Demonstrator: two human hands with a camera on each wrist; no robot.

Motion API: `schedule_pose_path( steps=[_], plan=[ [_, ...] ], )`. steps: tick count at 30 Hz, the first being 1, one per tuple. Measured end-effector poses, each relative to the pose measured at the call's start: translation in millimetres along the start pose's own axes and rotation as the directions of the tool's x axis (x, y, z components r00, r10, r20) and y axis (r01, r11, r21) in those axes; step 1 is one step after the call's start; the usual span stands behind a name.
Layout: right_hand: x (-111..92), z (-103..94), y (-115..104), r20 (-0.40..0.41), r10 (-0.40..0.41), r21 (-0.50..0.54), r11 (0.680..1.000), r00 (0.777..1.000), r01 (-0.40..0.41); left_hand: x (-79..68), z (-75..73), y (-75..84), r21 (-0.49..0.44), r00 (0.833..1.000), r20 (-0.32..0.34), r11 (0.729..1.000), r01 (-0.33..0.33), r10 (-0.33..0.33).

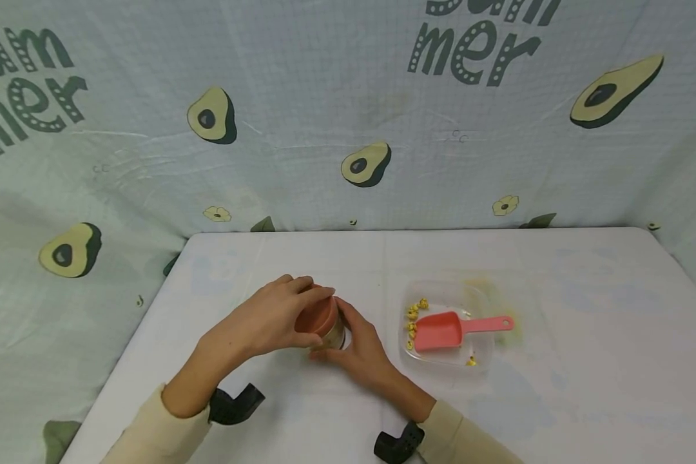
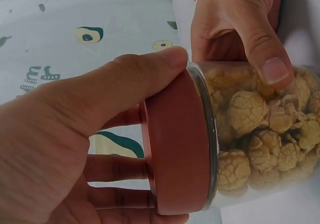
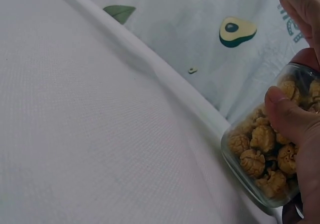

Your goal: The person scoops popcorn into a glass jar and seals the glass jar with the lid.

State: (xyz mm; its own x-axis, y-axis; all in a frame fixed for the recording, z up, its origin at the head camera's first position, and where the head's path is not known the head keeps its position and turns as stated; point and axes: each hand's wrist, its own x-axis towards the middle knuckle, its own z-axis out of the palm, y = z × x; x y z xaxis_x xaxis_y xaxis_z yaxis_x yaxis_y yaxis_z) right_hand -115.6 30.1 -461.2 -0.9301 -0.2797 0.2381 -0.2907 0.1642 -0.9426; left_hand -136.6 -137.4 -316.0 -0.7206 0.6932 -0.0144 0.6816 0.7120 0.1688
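A clear jar (image 2: pixel 270 149) full of caramel popcorn (image 3: pixel 262 139) carries a reddish-brown lid (image 2: pixel 180 144). My left hand (image 1: pixel 267 319) grips that lid, thumb on one side and fingers round the other. Lower down, my right hand (image 1: pixel 362 351) holds the jar's body, its thumb (image 3: pixel 282 109) lying along the glass. In the head view the jar is tilted, and the hands hide much of it. The lid sits on the jar's mouth in the left wrist view; whether it is tight I cannot tell.
Right of the hands stands a clear plastic container (image 1: pixel 484 351) on the white table (image 1: pixel 586 361). A pink scoop (image 1: pixel 441 332) lies in it, handle over the right rim, with several yellow popcorn pieces (image 1: pixel 412 316) beside it. An avocado-print cloth (image 1: pixel 301 129) hangs behind the table.
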Motion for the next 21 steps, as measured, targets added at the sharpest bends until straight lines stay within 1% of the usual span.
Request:
schedule_pose_path(
  steps=[3,7,9,12,14,16,19,21],
  plan=[
    [1,-0.2,0,0.011,0.009,-0.003,1.0,1.0,-0.009,-1.1,0.4,-2.0,0.005,1.0,0.0,1.0,-0.012,0.012],
    [2,-1.3,-2,0.039,0.028,0.003,1.0,0.999,-0.028,-2.2,2.1,-3.4,0.011,1.0,-0.014,1.0,-0.004,0.004],
    [3,-2.9,-3,0.05,0.035,-0.001,0.999,0.998,-0.035,-3.1,4.5,-3.6,0.004,0.999,-0.031,1.0,0.012,-0.012],
    [4,-6.7,-5,0.07,0.056,-0.023,0.998,0.996,-0.054,-5.8,11.3,-3.0,-0.024,0.996,-0.077,0.998,0.05,-0.051],
    [4,-11.2,-9,0.086,0.075,-0.053,0.996,0.993,-0.07,-8.0,17.2,-2.0,-0.053,0.989,-0.124,0.996,0.069,-0.075],
    [3,-16.8,-15,0.101,0.098,-0.086,0.992,0.99,-0.089,-10.6,23.7,-1.0,-0.071,0.98,-0.179,0.994,0.078,-0.09],
    [-3,-27.9,-27,0.117,0.127,-0.131,0.985,0.985,-0.111,-17.5,30.6,-0.5,-0.087,0.961,-0.252,0.992,0.093,-0.112],
    [-9,-38.4,-36,0.13,0.119,-0.136,0.986,0.984,-0.102,-25.1,32.1,-1.6,-0.095,0.945,-0.301,0.99,0.103,-0.127]
  ],
)
